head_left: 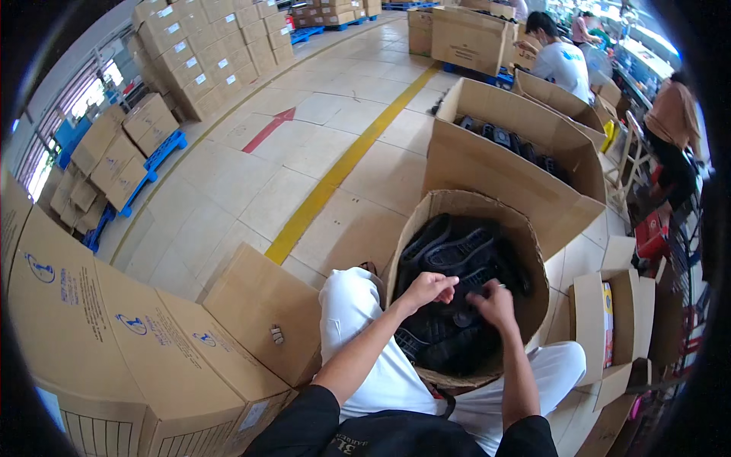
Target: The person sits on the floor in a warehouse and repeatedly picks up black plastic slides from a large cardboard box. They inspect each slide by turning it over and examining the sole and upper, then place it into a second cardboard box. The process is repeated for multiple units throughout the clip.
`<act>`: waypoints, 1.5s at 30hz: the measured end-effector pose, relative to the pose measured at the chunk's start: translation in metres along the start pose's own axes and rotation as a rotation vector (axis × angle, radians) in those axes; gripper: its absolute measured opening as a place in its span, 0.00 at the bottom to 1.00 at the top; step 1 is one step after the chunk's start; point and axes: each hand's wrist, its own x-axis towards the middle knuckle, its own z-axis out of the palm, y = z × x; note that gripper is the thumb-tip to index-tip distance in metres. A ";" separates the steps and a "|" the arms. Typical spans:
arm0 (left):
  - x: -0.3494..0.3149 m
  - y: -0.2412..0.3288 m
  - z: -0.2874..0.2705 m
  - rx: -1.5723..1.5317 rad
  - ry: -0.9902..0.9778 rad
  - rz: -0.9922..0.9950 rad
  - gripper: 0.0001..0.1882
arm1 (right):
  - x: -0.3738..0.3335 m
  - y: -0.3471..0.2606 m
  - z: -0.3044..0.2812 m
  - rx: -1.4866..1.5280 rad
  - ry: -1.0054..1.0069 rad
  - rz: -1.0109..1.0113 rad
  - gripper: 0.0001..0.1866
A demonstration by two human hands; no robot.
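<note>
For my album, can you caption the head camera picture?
Left hand and right hand over black shoe soles in a cardboard box, near a yellow floor line.

black shirt (407, 436) | 2 short sleeves (298, 417) | white trousers (352, 308) | pale chest print (352, 445)

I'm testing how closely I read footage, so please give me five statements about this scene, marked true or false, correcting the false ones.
1. The left hand and right hand are over an open carton of black sole-shaped pieces. True.
2. The larger carton just beyond is closed. False: its top is open, showing dark items.
3. A yellow stripe runs along the tiled floor. True.
4. The floor arrow is blue. False: it is red.
5. The person's trousers are white. True.
</note>
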 end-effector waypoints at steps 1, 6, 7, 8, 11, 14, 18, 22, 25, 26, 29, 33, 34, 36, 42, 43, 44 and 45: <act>0.002 0.001 0.006 0.094 -0.095 -0.030 0.19 | -0.006 0.000 -0.017 0.210 0.103 0.175 0.21; 0.017 -0.041 0.021 0.484 -0.119 0.055 0.25 | -0.026 0.010 -0.003 1.324 -0.153 0.345 0.13; 0.018 -0.045 0.026 0.507 -0.051 0.148 0.28 | -0.028 0.007 0.010 1.511 -0.216 0.342 0.13; 0.020 -0.048 0.029 0.455 -0.040 0.185 0.30 | -0.029 0.003 0.019 1.578 -0.243 0.296 0.14; 0.021 -0.035 0.038 0.161 -0.130 0.163 0.35 | -0.034 -0.005 0.042 1.631 -0.301 0.231 0.13; 0.014 -0.029 0.040 -0.060 -0.168 0.037 0.31 | -0.041 -0.001 0.043 1.421 -0.342 0.238 0.15; 0.005 -0.017 0.049 0.055 -0.127 0.127 0.37 | -0.019 0.020 0.015 1.196 0.050 0.146 0.27; 0.002 -0.041 0.040 0.222 -0.199 0.124 0.40 | -0.004 0.058 -0.002 1.343 0.463 0.352 0.31; -0.007 -0.039 0.047 0.374 -0.331 0.091 0.40 | -0.006 0.073 -0.018 1.482 0.523 0.471 0.27; -0.010 -0.039 0.054 0.407 -0.370 0.074 0.40 | -0.011 0.072 -0.019 1.553 0.520 0.501 0.22; -0.016 -0.028 0.063 0.505 -0.420 0.042 0.40 | -0.014 0.078 -0.014 1.613 0.466 0.549 0.18; -0.012 -0.028 0.063 0.512 -0.395 0.080 0.41 | -0.006 0.088 -0.003 1.725 0.523 0.538 0.17; -0.008 -0.033 0.059 0.509 -0.379 0.116 0.40 | -0.003 0.092 0.002 1.730 0.506 0.545 0.18; -0.007 -0.033 0.055 0.519 -0.373 0.141 0.41 | 0.004 0.102 0.015 1.741 0.475 0.561 0.18; -0.011 -0.029 0.056 0.572 -0.372 0.184 0.42 | 0.013 0.115 0.035 1.773 0.440 0.636 0.19; -0.012 -0.029 0.056 0.576 -0.367 0.197 0.43 | 0.012 0.111 0.036 1.779 0.418 0.640 0.19; -0.013 -0.028 0.057 0.580 -0.362 0.210 0.44 | 0.009 0.108 0.037 1.784 0.395 0.645 0.19; -0.013 -0.027 0.058 0.582 -0.361 0.227 0.44 | 0.007 0.105 0.034 1.788 0.380 0.646 0.19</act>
